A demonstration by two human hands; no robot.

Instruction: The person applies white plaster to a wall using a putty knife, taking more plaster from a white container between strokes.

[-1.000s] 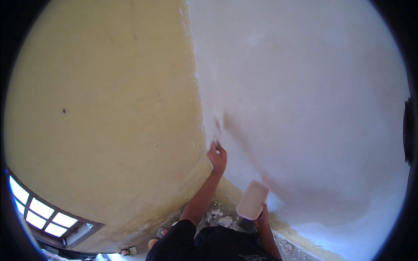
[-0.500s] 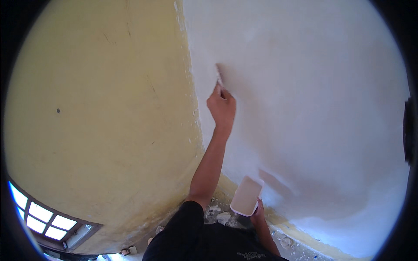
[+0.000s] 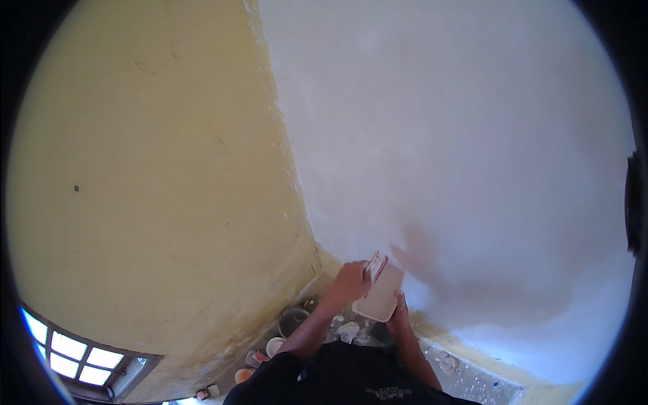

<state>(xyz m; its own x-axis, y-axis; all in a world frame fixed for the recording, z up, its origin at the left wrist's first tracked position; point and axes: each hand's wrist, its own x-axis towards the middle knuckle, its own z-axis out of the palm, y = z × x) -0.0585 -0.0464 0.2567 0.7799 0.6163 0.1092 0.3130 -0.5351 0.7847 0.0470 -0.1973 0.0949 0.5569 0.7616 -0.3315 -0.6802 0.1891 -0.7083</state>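
My left hand [image 3: 351, 279] is closed around a flat paintbrush [image 3: 376, 267] smeared with whitish paint. The brush is over the far left rim of a rectangular plastic tub [image 3: 372, 317]; whether it touches the rim I cannot tell. Pale, pinkish-cream paint [image 3: 383, 294] lies in the tub. On the tub's right side, my right hand [image 3: 400, 309] grips it, thumb at the rim and the other fingers mostly hidden beneath. Beyond both hands rises a whitish wall [image 3: 432, 148] with darker, damp-looking patches low down.
A yellow wall [image 3: 162, 169] meets the whitish one at a corner on the left. Below stand a dark bucket [image 3: 293, 322], a white round container [image 3: 274, 347] and a pale rubble chunk [image 3: 348, 331] on the splattered floor. A paned window [image 3: 77, 354] is at lower left.
My left hand has come down from the whitish wall with the paintbrush, which is now at the tub. My right hand still holds the tub. The view has shifted slightly.
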